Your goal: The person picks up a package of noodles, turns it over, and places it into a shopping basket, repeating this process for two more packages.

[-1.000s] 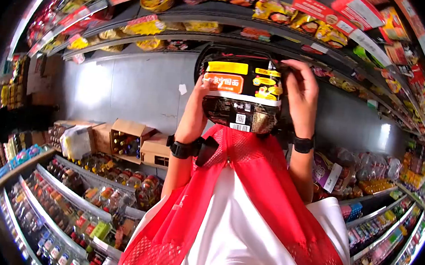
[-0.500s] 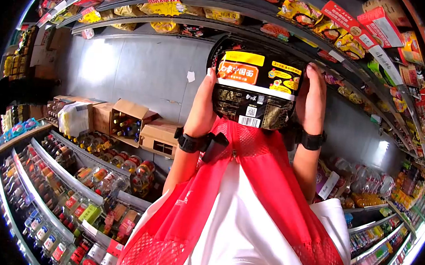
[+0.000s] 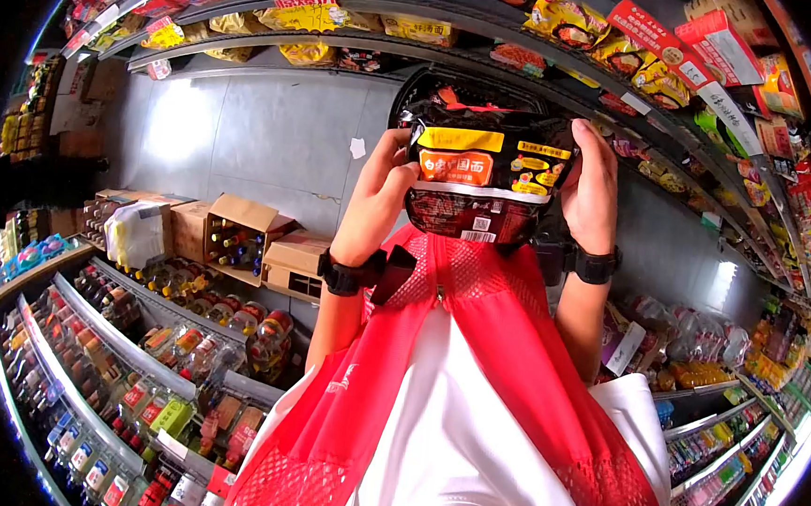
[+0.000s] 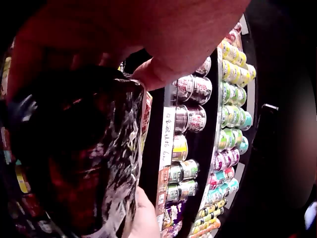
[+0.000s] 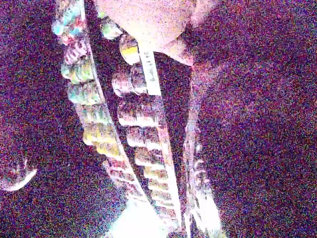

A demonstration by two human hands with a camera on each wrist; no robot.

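A black, film-wrapped instant noodle pack with an orange label and a white stripe is held before the chest in the head view. My left hand grips its left side, fingers bent and thumb against the front. On the other side my right hand holds the right edge, thumb near the upper corner. The left wrist view shows the shiny crinkled wrapper of the pack close up, with fingertips on its edge. Heavy noise in the right wrist view hides most of the right hand's hold.
Shelves of bagged and bowl noodles curve ahead. Open cardboard boxes with bottles stand on the left floor. Bottle racks fill the lower left, and more shelving stands at the lower right. Stacked cups line a shelf in the left wrist view.
The noodle pack has moved rightward in the head view and now tilts, showing more of its top wrapper. My right hand has shifted along its right side; my left fingers are more bent.
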